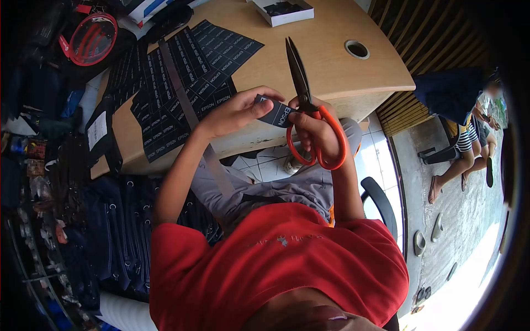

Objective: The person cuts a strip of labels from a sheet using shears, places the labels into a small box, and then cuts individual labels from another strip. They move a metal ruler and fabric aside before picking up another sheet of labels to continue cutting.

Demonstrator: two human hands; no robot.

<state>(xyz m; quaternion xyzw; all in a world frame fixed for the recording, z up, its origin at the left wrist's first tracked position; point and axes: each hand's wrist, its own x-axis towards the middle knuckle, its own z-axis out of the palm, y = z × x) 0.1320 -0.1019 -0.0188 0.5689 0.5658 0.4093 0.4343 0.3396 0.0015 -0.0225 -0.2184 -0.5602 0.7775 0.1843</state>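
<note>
I find both hands raised over the lap, at the near edge of the table [331,74]. The left hand [237,113] is narrow, its thumb and fingers closed on the left end of a small dark piece [276,114] printed "EPSON". The right hand [320,132] has its thumb on the other end of that piece and also carries the scissors [301,80], its fingers at their orange handles. The piece therefore lies between the hands, touching both, tilted down toward the right hand. The scissor blades stand close together and point toward the table's far edge; the piece is just beside them, on the left-hand side. On the table's left part I record overlapping dark printed sheets [176,94], several reaching the near edge. A long grey strip [179,88] crosses them and runs past the near edge down to the lap. An open white box [284,11] with dark contents sits at the far edge, and a round hole fitting [356,49] is set near the right corner. Beyond the table's left edge I note a red-rimmed clear case [94,39]. At the far right, well apart, another person's legs [461,168] are visible.
</note>
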